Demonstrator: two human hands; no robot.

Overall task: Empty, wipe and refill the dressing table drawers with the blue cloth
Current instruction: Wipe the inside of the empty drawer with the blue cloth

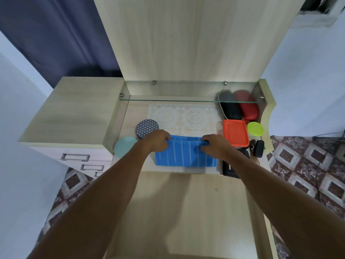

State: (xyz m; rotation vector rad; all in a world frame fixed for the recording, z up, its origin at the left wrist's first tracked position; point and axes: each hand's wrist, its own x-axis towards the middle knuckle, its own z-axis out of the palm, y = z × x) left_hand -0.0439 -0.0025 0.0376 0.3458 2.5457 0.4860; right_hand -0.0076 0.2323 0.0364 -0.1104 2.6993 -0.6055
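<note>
No word, label, brand or number can be read anywhere here, and the only possible mark, a small pale stroke on the black box at the front edge of the desk, is too blurred to read.

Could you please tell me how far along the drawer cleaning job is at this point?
Done, apparently: the pulled-out drawer looks empty, and items such as the orange-lidded box and green-lidded jar sit on the tabletop. In hand: both the left hand and right hand grip the blue cloth. Left: refilling; whether wiping is finished cannot be told.
</note>
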